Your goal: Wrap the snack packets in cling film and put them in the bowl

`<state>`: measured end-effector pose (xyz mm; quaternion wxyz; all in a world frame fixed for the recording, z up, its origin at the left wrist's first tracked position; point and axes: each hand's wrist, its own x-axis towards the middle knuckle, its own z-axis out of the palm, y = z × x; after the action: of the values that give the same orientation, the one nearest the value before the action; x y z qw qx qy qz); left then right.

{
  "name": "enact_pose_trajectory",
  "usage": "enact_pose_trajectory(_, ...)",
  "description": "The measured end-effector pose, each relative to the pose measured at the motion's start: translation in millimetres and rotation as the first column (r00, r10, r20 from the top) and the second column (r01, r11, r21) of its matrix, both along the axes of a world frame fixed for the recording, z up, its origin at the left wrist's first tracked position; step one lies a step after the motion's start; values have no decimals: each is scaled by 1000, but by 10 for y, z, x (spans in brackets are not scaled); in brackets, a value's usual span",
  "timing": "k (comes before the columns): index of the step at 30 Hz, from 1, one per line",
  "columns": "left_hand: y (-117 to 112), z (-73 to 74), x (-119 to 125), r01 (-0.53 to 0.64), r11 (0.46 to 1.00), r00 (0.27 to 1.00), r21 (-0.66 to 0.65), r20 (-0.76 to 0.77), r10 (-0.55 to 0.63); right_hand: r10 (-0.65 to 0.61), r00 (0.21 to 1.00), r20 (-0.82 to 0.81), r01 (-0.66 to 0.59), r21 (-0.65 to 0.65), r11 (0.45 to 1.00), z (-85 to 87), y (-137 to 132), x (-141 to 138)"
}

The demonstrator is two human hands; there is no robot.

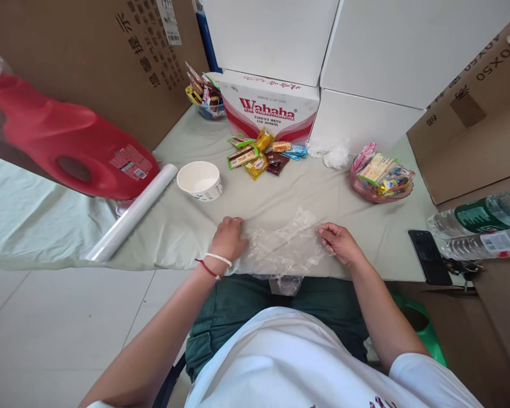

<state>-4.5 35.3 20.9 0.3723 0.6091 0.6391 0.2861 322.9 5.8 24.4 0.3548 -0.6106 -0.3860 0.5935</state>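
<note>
A crumpled sheet of clear plastic wrap (283, 243) lies in front of me at the table's front edge, part of it hanging over. My right hand (338, 241) pinches its right side between thumb and fingers. At the opposite side, my left hand (230, 237) is closed with curled fingers at the wrap's edge; the fingertips are partly hidden. A white paper bowl (199, 181) stands upright beyond my left hand. Farther left, a roll of plastic wrap (131, 212) lies slanted, reaching the front edge.
Several packaged snacks (261, 154) lie before a Wahaha carton (270, 107). Snacks fill a pink bowl (380, 190) on the right and a clear bowl (210, 107) at the back. A red jug (76, 144) stands left. A phone (429, 256) and plastic bottles (480, 215) lie right.
</note>
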Motion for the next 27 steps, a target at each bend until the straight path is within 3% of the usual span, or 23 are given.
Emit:
enact_pose_trajectory(2, -109, 49, 119, -82, 966, 981, 246, -151, 122, -5, 1000, 19, 4, 23, 1000, -34, -2, -100)
enact_pose_trajectory(3, -185, 71, 201, -56, 941, 981, 335, -155, 113, -6, 1000, 26, 5, 36, 999, -46, -1, -148)
enact_pose_trajectory(5, -338, 90, 384, 138, 896, 989, 422, -111, -100, -5, 999, 32, 3, 60, 998, -57, 7, -225)
enact_pose_trajectory(7, -439, 65, 559, 404, 818, 904, 409, -43, -424, 6, 999, 34, -9, 84, 996, -55, 30, -268)
enact_pose_trajectory(9, -458, -4, 697, 527, 772, 815, 357, 46, -578, 29, 999, 39, -33, 106, 994, -47, 70, -272)
enact_pose_trajectory(11, -406, -85, 775, 462, 836, 836, 296, 169, -521, 46, 997, 57, -52, 116, 992, -40, 122, -240)
enact_pose_trajectory(14, -265, -163, 782, 252, 955, 876, 155, 384, -293, 44, 994, 101, -58, 131, 990, -45, 201, -149)
enact_pose_trajectory(16, -159, -175, 735, 127, 989, 902, 69, 407, -144, 39, 989, 139, -60, 143, 988, -68, 247, -74)
enact_pose_trajectory(19, -1, -174, 628, 37, 998, 976, 60, 214, -49, 52, 976, 212, -89, 170, 981, -133, 329, 41)
enact_pose_trajectory(22, 110, -176, 518, 42, 986, 999, 164, 2, -42, 60, 934, 352, -151, 238, 960, -198, 477, 160)
enact_pose_trajectory(25, 123, -158, 448, 69, 953, 994, 294, -102, -40, 45, 830, 555, -242, 287, 927, -178, 671, 258)
enact_pose_trajectory(27, 87, -128, 444, 126, 934, 991, 336, -77, -106, -43, 717, 696, -282, 346, 895, -89, 763, 278)
